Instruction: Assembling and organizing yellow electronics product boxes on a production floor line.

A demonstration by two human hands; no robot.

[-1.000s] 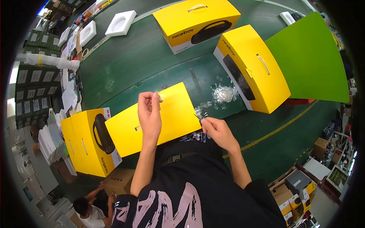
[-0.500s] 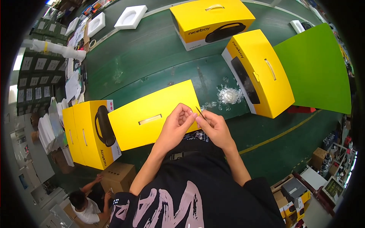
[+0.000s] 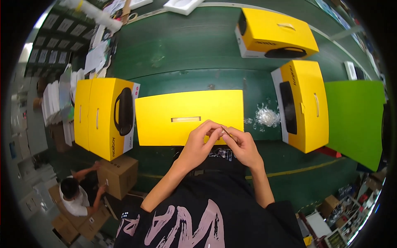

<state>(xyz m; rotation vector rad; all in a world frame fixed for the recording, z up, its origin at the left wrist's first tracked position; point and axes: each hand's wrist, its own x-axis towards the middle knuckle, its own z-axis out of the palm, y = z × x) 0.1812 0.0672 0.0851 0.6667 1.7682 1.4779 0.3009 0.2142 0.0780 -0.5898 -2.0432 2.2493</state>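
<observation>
Both my hands meet above the near edge of a yellow carton (image 3: 159, 107) with a slot in its top. My right hand (image 3: 246, 149) pinches a thin dark pointed tool (image 3: 226, 131), perhaps tweezers, tilted up toward the left. Close against its tip, my left hand (image 3: 200, 142) has its thumb and fingers pressed together; a small shiny bit seems to show there, too small to name. A heap of crumpled transparent plastic bits (image 3: 267, 117) lies on the green bench to the right of the carton.
Yellow cartons with handles stand at left (image 3: 93, 113), right (image 3: 312, 107) and back right (image 3: 281, 29). A green sheet (image 3: 355, 118) lies far right. Papers (image 3: 97, 56) line the bench's left edge. At lower left a person (image 3: 76, 196) handles a brown cardboard box (image 3: 118, 177).
My view has turned and shifted, so the cartons sit straighter and differently in the picture. My hands stay together at the carton's near edge, the dark tool still in the right one.
</observation>
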